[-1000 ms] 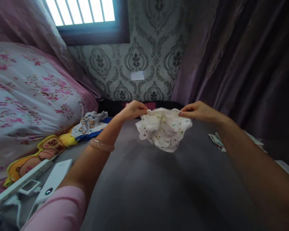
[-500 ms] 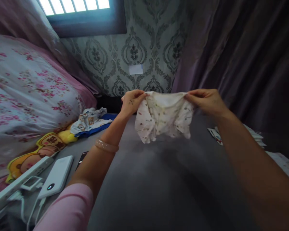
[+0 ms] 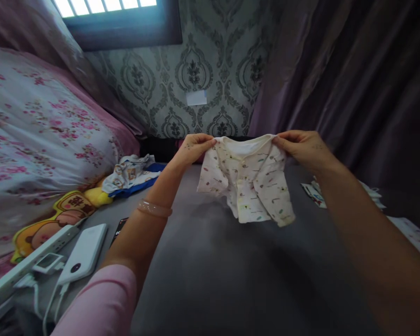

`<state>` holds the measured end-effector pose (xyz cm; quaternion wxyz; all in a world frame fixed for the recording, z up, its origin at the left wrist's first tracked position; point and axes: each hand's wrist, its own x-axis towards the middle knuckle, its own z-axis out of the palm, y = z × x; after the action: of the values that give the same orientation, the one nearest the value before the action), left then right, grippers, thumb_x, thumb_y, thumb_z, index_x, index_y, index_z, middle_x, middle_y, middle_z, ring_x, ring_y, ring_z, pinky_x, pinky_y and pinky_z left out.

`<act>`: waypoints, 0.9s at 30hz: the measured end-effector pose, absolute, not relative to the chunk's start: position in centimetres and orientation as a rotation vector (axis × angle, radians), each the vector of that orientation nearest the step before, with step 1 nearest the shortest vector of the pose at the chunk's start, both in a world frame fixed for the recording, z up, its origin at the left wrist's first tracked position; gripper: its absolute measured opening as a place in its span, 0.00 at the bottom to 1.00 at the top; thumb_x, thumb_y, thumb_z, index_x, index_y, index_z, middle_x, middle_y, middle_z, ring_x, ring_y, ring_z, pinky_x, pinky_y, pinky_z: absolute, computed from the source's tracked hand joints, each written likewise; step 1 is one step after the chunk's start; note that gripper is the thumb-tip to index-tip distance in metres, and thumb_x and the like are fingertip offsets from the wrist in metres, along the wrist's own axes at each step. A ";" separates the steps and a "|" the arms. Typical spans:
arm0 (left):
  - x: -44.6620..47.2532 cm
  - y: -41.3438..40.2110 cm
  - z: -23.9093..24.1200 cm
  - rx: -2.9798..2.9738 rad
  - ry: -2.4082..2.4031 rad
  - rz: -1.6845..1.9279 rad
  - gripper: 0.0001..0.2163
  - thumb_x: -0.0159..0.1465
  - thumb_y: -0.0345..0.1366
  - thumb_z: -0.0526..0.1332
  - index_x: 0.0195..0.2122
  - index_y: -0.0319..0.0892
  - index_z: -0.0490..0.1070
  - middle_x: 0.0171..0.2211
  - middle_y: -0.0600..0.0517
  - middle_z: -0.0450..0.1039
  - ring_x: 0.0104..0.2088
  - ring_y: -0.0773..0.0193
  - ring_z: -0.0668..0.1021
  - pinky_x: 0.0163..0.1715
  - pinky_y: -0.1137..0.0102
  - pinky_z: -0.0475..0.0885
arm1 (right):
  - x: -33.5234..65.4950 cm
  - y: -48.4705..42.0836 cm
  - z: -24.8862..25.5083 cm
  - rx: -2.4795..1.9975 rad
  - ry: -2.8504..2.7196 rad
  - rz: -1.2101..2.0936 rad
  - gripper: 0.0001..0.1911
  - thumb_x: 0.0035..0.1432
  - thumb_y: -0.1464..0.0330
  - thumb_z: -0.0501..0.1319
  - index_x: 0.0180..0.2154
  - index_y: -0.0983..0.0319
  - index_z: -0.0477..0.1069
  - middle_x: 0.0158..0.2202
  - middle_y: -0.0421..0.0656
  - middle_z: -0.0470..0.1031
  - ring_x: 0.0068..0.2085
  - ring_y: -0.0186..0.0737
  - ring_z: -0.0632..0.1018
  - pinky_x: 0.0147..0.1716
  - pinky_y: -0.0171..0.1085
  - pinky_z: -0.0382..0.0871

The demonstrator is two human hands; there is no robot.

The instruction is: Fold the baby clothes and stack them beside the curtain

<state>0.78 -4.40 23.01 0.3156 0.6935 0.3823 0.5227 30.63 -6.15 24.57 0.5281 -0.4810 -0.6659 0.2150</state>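
Grey sheeting lies below a printed shirt, its shoulders pinched in the grip of left hand and right hand. A loosened pinch could drop one side.

The left hand and right hand pinch the shoulders of a small printed shirt, which hangs over a grey surface. From the shirt, crumpled clothes lie at nine o'clock, a white power bank at eight, a window at eleven, a dark curtain at two.
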 end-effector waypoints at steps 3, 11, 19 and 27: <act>0.9 -3.9 22.7 1.824 1.040 1.412 0.11 0.59 0.42 0.62 0.34 0.38 0.74 0.25 0.54 0.72 0.25 0.70 0.71 0.25 0.75 0.66 | 30.7 -5.2 24.2 -1.143 -1.570 0.390 0.16 0.51 0.54 0.65 0.34 0.59 0.77 0.29 0.42 0.77 0.29 0.39 0.75 0.25 0.37 0.68; 0.2 -3.2 22.2 2.279 1.236 1.527 0.12 0.64 0.40 0.55 0.34 0.39 0.74 0.25 0.54 0.70 0.27 0.69 0.70 0.26 0.75 0.62 | 30.9 -4.2 23.2 -1.128 -1.699 -0.061 0.12 0.58 0.58 0.60 0.35 0.57 0.77 0.31 0.44 0.78 0.30 0.41 0.76 0.29 0.39 0.68; -1.6 -6.1 23.6 2.872 1.603 1.319 0.14 0.69 0.43 0.52 0.44 0.46 0.74 0.37 0.49 0.73 0.34 0.63 0.74 0.31 0.71 0.65 | 30.8 -6.7 24.6 -1.077 -1.851 -0.431 0.13 0.62 0.60 0.57 0.38 0.59 0.77 0.35 0.45 0.78 0.36 0.42 0.76 0.37 0.40 0.68; -1.4 -5.5 23.6 2.678 1.186 1.366 0.11 0.65 0.39 0.58 0.35 0.40 0.77 0.29 0.52 0.70 0.31 0.66 0.72 0.34 0.72 0.67 | 30.6 -7.1 23.2 -1.046 -1.961 -0.382 0.16 0.65 0.59 0.53 0.38 0.59 0.77 0.35 0.44 0.77 0.37 0.41 0.76 0.38 0.39 0.67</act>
<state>-1.38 -5.47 23.57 -0.0450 0.8279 0.3666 0.4221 30.58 -7.08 23.18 0.4289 -0.4191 -0.7855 -0.1532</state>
